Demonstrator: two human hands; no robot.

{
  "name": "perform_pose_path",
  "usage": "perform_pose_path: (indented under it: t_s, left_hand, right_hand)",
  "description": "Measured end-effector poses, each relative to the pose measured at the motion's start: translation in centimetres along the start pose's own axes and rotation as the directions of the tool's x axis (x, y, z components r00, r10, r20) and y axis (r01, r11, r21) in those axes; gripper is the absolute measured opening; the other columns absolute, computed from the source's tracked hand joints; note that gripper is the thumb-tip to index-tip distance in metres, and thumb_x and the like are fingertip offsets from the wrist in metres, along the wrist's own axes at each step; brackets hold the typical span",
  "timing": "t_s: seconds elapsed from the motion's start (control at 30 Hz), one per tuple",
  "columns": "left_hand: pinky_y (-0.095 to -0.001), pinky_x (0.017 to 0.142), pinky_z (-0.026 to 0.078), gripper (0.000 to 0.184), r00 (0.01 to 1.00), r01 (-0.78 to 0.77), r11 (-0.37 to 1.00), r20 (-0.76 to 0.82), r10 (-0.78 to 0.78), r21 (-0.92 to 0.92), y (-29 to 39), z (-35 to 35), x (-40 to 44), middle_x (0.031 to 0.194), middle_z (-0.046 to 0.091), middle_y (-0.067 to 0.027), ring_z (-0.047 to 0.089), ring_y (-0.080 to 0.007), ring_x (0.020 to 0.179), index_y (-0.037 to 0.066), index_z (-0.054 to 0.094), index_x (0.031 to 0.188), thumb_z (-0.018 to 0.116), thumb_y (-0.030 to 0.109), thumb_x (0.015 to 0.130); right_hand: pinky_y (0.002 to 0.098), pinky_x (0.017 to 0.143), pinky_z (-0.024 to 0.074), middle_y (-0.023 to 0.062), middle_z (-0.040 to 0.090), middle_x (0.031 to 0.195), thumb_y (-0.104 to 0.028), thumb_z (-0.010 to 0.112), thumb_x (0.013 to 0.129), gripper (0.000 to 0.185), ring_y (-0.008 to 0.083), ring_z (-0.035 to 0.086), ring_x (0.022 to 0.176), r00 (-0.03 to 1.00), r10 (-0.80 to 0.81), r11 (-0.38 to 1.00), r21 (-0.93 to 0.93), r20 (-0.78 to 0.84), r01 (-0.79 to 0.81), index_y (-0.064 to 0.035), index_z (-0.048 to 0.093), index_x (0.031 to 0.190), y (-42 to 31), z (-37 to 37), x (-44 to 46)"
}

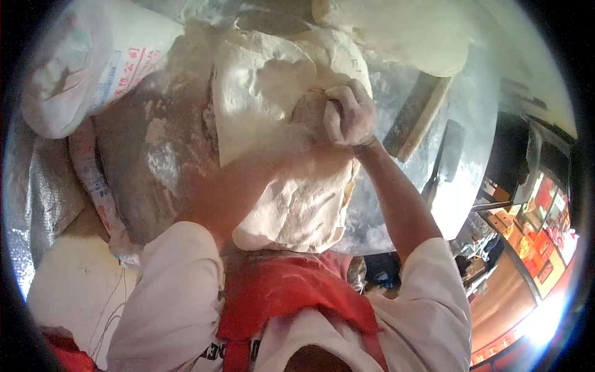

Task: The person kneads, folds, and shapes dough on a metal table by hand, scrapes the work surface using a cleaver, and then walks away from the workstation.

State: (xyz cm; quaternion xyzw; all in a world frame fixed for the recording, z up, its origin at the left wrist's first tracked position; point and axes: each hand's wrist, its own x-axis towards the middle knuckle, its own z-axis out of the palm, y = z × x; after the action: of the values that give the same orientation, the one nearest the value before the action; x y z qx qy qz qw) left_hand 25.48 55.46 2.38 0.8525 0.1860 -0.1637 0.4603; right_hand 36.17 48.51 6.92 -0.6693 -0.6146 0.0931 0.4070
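A thick, folded mass of pale dough [291, 211] lies across the floured work surface in front of me. My right hand [352, 115] is curled into a fist at the dough's upper right part, knuckles up; whether any dough is inside the fingers is hidden. My left hand [310, 121] reaches in from the left and rests on the dough close beside the right one. Its fingers are smeared by motion and partly in shadow. Hollows and creases mark the dough above and below my hands.
A white sack [133, 46] with red and blue print stands at the upper left. Flour dusts the metal table [170, 155]. Right of the dough lie a wooden bar [424, 118] and a dark flat-bladed tool [449, 149]. A large pale rounded bulk [415, 37] sits at the top.
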Motion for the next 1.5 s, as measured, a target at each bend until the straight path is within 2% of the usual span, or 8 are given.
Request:
perform_pose_path:
  t_s: [0.27,0.53,0.8,1.07,1.13,1.2,1.4,1.5]
  left_hand:
    - [-0.0381,0.089,0.049,0.028,0.935,-0.253,0.706,-0.354,0.003,-0.662,-1.9,8.0,-9.1,0.106,0.066,-0.0076,0.061,-0.0191,0.105,0.013,0.066,0.104,0.067,0.032,0.083]
    - [-0.0376,0.09,0.048,0.031,0.902,-0.191,0.902,-0.431,0.006,-0.388,-1.7,10.4,-5.5,0.107,0.063,-0.0072,0.058,-0.0198,0.109,0.013,0.064,0.109,0.066,0.033,0.086]
    - [-0.037,0.09,0.047,0.034,0.934,-0.275,0.323,-0.331,-0.133,-0.906,1.1,17.2,-15.3,0.108,0.06,-0.0067,0.055,-0.0204,0.113,0.012,0.062,0.113,0.066,0.034,0.088]
    - [-0.0394,0.077,0.054,0.02,0.863,-0.013,0.957,-0.487,-0.135,-0.288,0.2,19.5,-10.9,0.093,0.063,-0.0065,0.065,-0.0205,0.088,0.011,0.064,0.102,0.065,0.022,0.086]
    - [-0.0367,0.086,0.053,0.034,0.971,-0.236,-0.257,-0.219,-0.093,-0.937,1.4,20.3,-13.4,0.11,0.059,-0.0045,0.059,-0.0145,0.1,0.012,0.058,0.118,0.061,0.038,0.096]
    - [-0.0297,0.071,0.053,0.024,0.987,-0.146,-0.428,-0.161,-0.001,-0.892,-0.2,23.0,-13.7,0.096,0.06,-0.0041,0.062,-0.0145,0.087,0.01,0.062,0.108,0.068,0.025,0.09]
    - [-0.0383,0.096,0.049,0.051,0.969,0.13,0.946,-0.165,-0.185,-0.298,2.4,21.1,-19.5,0.119,0.055,-0.013,0.054,-0.0237,0.113,0.004,0.049,0.129,0.059,0.042,0.096]
    - [-0.0358,0.1,0.046,0.052,0.893,-0.059,0.891,-0.422,-0.155,-0.45,1.1,23.0,-17.0,0.119,0.055,-0.0126,0.054,-0.0228,0.11,0.005,0.051,0.126,0.063,0.043,0.093]
  right_hand:
    - [0.0499,0.07,0.0546,0.0193,0.061,0.083,-0.018,0.058,0.084,0.018,0.0402,0.065,0.076,0.656,0.614,0.717,0.037,0.438,-0.696,-0.0027,0.063,0.092,-9.6,-3.3,-2.9]
    - [0.0447,0.065,0.0526,0.0169,0.06,0.085,-0.01,0.06,0.079,0.014,0.0389,0.061,0.072,0.998,-0.07,0.997,0.045,0.009,0.069,-0.0041,0.062,0.092,-3.4,0.0,-6.8]
    - [0.0452,0.082,0.0575,0.0179,0.066,0.115,-0.038,0.058,0.091,0.039,0.0349,0.068,0.097,0.855,0.382,0.898,0.078,0.351,-0.433,-0.004,0.065,0.11,-10.7,-0.7,-15.0]
    - [0.0443,0.069,0.0526,0.0172,0.062,0.09,-0.016,0.06,0.082,0.016,0.0383,0.062,0.077,0.989,0.113,0.992,0.037,0.094,-0.117,-0.0023,0.062,0.091,-9.1,-0.2,-14.7]
    - [0.0455,0.071,0.052,0.0179,0.06,0.088,-0.017,0.06,0.083,0.019,0.0395,0.061,0.079,0.981,0.165,0.986,0.011,0.107,-0.167,-0.0017,0.061,0.094,-11.3,-1.3,-14.9]
    - [0.0463,0.072,0.0517,0.0182,0.059,0.087,-0.018,0.059,0.083,0.02,0.0396,0.06,0.079,0.831,0.362,0.918,-0.007,0.423,-0.397,-0.0027,0.061,0.097,-13.3,-2.0,-16.4]
    - [0.0434,0.066,0.0574,0.0155,0.064,0.098,-0.027,0.066,0.08,0.024,0.0292,0.065,0.08,0.97,-0.025,0.991,-0.118,0.243,0.055,-0.0087,0.065,0.096,-12.1,1.6,-21.5]
    - [0.0421,0.07,0.0576,0.0166,0.065,0.099,-0.026,0.063,0.084,0.025,0.0318,0.068,0.081,0.928,0.112,0.994,-0.052,0.356,-0.1,-0.0067,0.063,0.1,-14.1,0.5,-18.4]
